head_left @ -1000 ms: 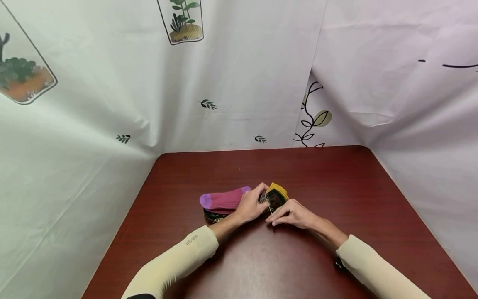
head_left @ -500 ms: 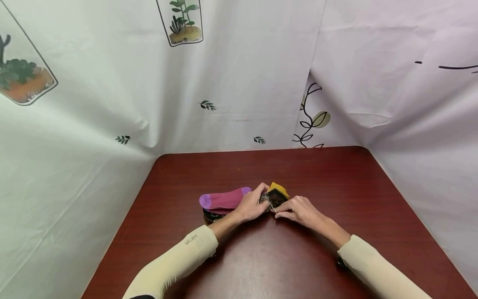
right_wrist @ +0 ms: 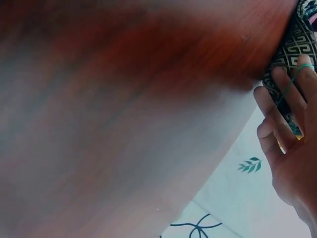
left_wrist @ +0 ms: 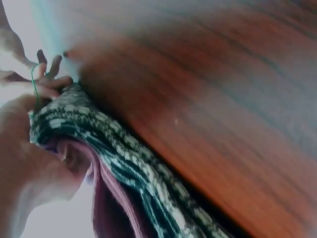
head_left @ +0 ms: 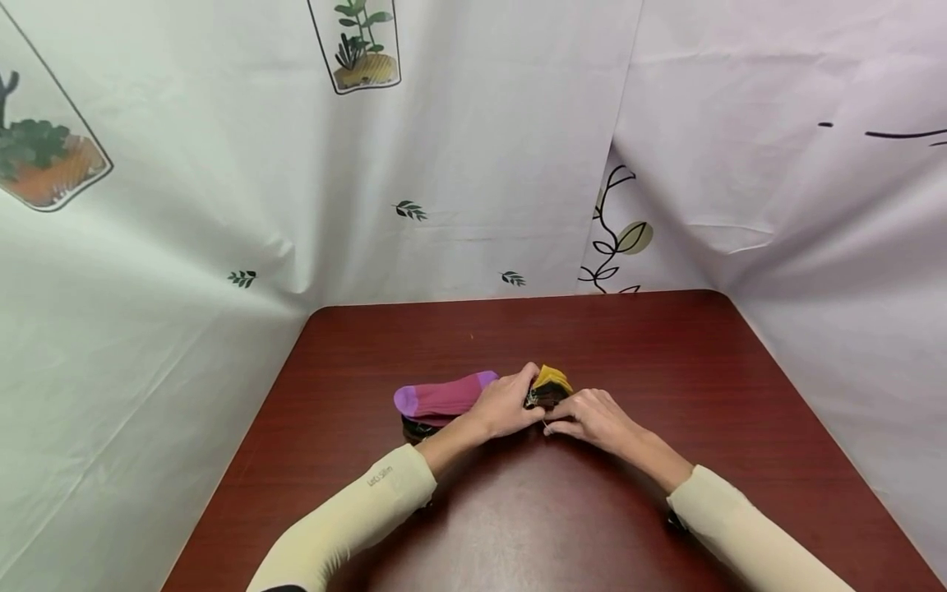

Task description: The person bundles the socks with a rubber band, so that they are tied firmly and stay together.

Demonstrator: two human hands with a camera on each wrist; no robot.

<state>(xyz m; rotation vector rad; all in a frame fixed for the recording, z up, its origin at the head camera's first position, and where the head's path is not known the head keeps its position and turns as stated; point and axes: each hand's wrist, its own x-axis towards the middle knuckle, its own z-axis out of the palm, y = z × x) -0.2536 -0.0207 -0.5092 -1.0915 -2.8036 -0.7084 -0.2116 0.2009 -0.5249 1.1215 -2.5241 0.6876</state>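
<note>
My left hand [head_left: 510,403] grips a stack of folded socks near its right end, fingers over the top and thumb at the near side. Dark patterned socks [left_wrist: 124,139] and a pink one [left_wrist: 111,186] lie together in that stack. A maroon sock with purple toe and heel [head_left: 444,399] is on top at the left. Yellow sock ends [head_left: 551,378] stick out to the right. The fingers of my right hand [head_left: 598,418], at that end, pinch a thin green rubber band [right_wrist: 295,75], stretched across the patterned sock [right_wrist: 297,42].
The dark red table [head_left: 503,526] reaches back to a white cloth wall [head_left: 473,164] printed with leaves and plants. Similar cloth rises along the left and right sides.
My left hand has shifted slightly right along the stack, covering more of the dark sock. My right hand has drawn back a little to the right with the rubber band.
</note>
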